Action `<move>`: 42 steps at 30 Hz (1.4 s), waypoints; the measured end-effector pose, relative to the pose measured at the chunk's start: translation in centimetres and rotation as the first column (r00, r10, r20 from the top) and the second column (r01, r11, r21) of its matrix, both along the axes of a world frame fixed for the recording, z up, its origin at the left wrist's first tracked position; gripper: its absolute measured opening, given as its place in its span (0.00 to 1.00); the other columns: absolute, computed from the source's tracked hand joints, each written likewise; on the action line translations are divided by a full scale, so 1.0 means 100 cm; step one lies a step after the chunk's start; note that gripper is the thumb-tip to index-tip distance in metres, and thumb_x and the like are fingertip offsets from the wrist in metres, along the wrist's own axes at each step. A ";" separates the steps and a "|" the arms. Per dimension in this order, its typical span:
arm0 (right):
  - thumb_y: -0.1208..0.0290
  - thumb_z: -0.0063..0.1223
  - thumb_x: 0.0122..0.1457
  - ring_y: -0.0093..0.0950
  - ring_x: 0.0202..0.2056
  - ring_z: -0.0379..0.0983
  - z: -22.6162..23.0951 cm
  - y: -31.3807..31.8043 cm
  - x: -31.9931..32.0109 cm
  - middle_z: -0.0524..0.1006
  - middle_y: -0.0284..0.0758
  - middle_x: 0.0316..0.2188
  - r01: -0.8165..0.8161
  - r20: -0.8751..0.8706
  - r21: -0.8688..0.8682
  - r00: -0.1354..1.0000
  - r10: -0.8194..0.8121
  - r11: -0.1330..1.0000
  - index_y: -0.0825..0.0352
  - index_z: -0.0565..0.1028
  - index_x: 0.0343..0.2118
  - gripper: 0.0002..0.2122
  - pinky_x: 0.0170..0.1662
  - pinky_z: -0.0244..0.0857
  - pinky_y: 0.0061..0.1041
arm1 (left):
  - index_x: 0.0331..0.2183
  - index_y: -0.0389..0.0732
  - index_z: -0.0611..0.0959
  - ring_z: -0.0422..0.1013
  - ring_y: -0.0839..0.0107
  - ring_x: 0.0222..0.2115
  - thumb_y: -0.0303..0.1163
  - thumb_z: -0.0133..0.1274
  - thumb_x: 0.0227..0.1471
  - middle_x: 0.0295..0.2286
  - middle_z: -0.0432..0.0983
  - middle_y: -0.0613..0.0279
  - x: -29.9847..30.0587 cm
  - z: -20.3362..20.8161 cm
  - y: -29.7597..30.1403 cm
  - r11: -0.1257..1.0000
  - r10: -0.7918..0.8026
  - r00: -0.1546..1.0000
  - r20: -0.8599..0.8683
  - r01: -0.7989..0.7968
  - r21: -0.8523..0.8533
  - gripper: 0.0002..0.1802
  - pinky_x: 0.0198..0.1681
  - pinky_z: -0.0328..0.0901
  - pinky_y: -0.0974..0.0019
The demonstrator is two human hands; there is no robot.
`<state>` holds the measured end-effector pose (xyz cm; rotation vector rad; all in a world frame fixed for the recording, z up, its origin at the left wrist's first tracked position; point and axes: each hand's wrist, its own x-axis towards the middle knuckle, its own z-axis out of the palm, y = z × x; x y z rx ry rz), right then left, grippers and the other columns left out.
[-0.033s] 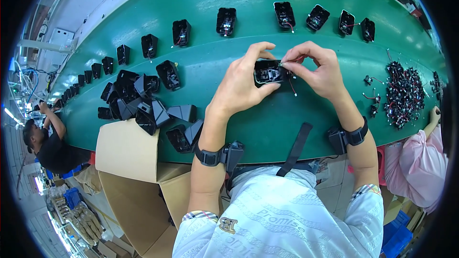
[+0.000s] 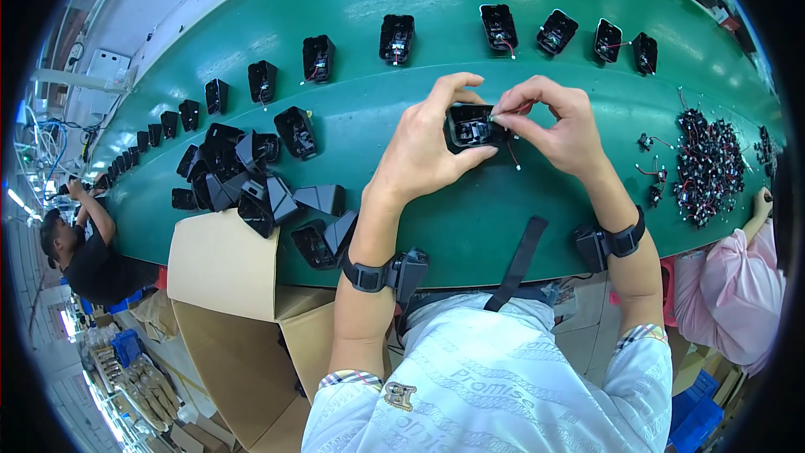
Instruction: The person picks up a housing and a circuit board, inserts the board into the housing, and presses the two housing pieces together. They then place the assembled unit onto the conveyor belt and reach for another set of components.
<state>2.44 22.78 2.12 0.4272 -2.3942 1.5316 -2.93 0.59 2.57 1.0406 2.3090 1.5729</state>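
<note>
While the left hand (image 2: pixel 417 147) clasps the black housing (image 2: pixel 466 115) at upper centre, apparently to steady it, the right hand (image 2: pixel 560 122) narrowly pinches what looks like a red wire (image 2: pixel 526 106).

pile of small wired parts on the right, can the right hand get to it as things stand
Likely yes, once the right hand leaves the black housing: only a few loose wired parts lie between it and the pile on the green tabletop.

Glossy green tabletop (image 2: pixel 625 109) affords passage from the right hand (image 2: pixel 574 130) to the loose small black wired components (image 2: pixel 646 142); leftward, jumbled black plastic housings (image 2: pixel 220 151) obstruct.
</note>
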 end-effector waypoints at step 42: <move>0.86 0.67 0.50 0.25 0.34 0.77 0.012 -0.016 0.015 0.83 0.37 0.33 0.089 -0.273 0.004 0.958 -0.085 0.996 0.68 0.76 0.33 0.11 0.38 0.70 0.23 | 0.58 0.38 0.71 0.73 0.76 0.39 0.47 0.45 0.70 0.42 0.76 0.62 0.008 -0.027 0.023 0.756 -0.463 0.609 0.644 -0.108 0.646 0.27 0.40 0.70 0.69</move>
